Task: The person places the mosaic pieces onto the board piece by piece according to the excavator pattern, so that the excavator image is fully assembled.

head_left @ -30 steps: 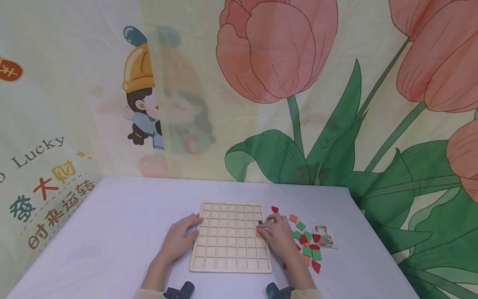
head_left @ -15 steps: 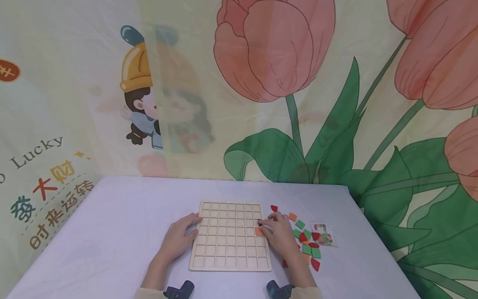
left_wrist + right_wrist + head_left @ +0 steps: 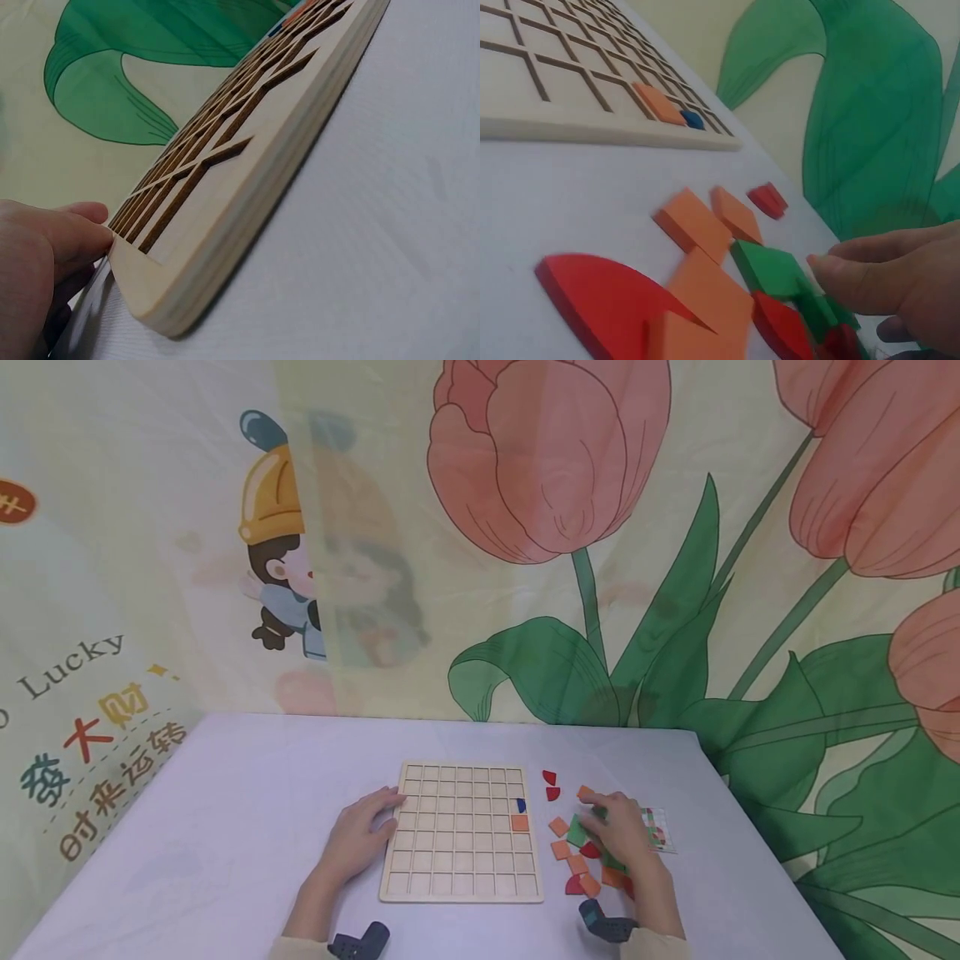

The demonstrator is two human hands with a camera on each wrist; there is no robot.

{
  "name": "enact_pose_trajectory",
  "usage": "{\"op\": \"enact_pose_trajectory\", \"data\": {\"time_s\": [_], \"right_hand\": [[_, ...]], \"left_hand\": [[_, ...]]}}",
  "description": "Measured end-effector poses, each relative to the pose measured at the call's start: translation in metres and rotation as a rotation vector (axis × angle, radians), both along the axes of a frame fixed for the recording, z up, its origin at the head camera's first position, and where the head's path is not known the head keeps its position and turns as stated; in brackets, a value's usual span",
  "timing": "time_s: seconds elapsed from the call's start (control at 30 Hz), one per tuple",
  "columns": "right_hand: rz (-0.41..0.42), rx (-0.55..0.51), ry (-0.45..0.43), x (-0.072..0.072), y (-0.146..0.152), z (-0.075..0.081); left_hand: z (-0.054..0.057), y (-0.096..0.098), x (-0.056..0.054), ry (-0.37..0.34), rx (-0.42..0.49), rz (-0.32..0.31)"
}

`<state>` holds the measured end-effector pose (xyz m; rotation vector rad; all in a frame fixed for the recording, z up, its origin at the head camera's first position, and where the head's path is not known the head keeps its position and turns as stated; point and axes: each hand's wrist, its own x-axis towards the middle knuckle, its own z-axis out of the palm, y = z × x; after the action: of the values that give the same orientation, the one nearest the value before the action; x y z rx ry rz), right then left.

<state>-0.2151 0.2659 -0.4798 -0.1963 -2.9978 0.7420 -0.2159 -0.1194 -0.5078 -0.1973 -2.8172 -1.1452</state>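
Observation:
A pale wooden grid board (image 3: 461,893) lies on the table. My left hand (image 3: 360,831) rests at its left edge, fingers loosely extended; in the left wrist view a finger touches the board's corner. In the board's right column sit an orange square tile (image 3: 520,823) and, just above it, a dark blue rounded piece (image 3: 521,806). My right hand (image 3: 622,827) is over the loose pieces on the right, fingers apart and bent down. Its index fingertip is right by an orange tile (image 3: 584,792). Beneath the hand are green tiles (image 3: 769,268) and red pieces (image 3: 784,326), partly hidden.
Several more orange tiles (image 3: 578,865) and red quarter-round pieces (image 3: 552,794) lie between the board and the right hand. A printed pattern card (image 3: 657,829) is partly covered by that hand. Behind the table hangs a tulip-printed cloth (image 3: 555,460).
My right hand has left the blue piece on the board and moved right, over the loose pieces. The blue piece now shows uncovered. My left hand has stayed at the board's edge.

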Motion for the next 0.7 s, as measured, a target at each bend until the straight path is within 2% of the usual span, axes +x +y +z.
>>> {"op": "enact_pose_trajectory", "data": {"time_s": [0.13, 0.23, 0.7], "right_hand": [[-0.032, -0.023, -0.059, 0.005, 0.018, 0.0], [-0.044, -0.037, -0.071, 0.007, 0.021, 0.001], [-0.108, 0.043, -0.08, 0.009, 0.005, 0.012]], "left_hand": [[0.0, 0.0, 0.0, 0.0, -0.006, 0.001], [-0.001, 0.0, 0.0, 0.001, -0.004, 0.004], [-0.001, -0.001, -0.001, 0.003, -0.01, -0.008]]}}
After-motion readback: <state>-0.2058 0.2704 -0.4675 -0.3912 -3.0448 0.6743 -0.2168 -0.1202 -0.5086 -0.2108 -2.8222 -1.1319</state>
